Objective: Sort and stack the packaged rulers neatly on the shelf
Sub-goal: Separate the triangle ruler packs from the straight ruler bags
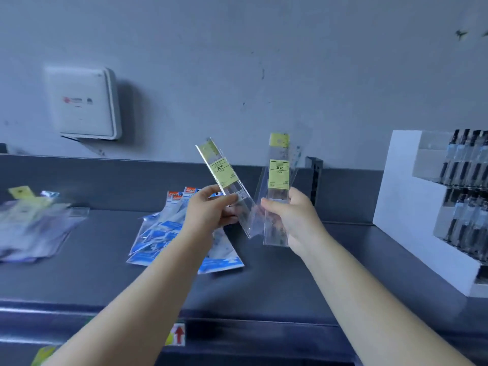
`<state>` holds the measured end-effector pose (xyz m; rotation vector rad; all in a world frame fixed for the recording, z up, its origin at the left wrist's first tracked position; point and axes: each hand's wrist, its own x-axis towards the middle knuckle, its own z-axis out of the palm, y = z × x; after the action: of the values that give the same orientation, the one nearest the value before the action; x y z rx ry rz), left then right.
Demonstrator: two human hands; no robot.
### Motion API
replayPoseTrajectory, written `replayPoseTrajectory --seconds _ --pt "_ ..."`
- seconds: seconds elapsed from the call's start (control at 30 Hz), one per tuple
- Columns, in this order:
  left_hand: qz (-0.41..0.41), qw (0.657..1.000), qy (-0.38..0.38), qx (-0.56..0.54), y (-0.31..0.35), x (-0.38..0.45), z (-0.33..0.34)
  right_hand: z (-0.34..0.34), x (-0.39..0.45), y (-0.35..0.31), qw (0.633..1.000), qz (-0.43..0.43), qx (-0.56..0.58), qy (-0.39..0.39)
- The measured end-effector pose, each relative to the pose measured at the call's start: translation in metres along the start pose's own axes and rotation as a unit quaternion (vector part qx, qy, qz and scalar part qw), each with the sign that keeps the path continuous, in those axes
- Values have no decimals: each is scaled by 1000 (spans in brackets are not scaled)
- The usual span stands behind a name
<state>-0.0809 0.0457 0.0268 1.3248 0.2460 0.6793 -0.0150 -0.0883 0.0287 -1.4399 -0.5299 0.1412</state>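
Note:
Above the dark shelf (264,286), my left hand (208,210) grips a clear packaged ruler with a yellow-green label (224,175), tilted up to the left. My right hand (293,215) holds a small bunch of similar yellow-labelled packaged rulers (278,175), nearly upright. The lower ends of the two packs almost meet between my hands. A heap of blue-and-white ruler packs (163,236) lies on the shelf under my left forearm. A blurred pile of mixed packs (31,223) lies at the far left.
A white display box (412,207) with rows of dark pens stands on the shelf at the right. A black bracket (314,178) rises at the back rail. A white wall unit (84,101) hangs upper left. A price tag with a red arrow (178,334) sits on the front edge.

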Motion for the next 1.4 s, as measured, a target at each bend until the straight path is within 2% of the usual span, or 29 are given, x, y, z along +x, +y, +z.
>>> replayPoseTrajectory --seconds 0.13,0.4,0.63,0.77,0.83,0.9,1.0,1.1,1.27,1.4 --pt "48 997 21 53 27 -3 -71 65 -6 -2 996 39 57 -64" --pt "93 973 83 193 67 13 -238 226 -13 6 989 45 59 -131" --pt "93 919 117 365 91 41 -365 343 -15 13 989 40 46 -131" --pt "36 887 118 445 95 63 -418 388 -13 16 990 35 39 -131" --pt "32 869 130 477 93 69 -434 404 -11 17 990 33 39 -131" --pt "54 883 120 450 95 67 -437 418 -11 19 990 34 41 -129" --pt "35 943 18 331 97 61 -432 436 -9 24 991 32 29 -127" --pt "49 960 -44 273 87 55 -428 445 -9 30 992 19 7 -127" --pt "62 973 67 213 78 59 -446 442 -3 38 996 13 11 -83" --pt "65 956 126 259 73 60 -454 433 0 37 995 7 52 -87"
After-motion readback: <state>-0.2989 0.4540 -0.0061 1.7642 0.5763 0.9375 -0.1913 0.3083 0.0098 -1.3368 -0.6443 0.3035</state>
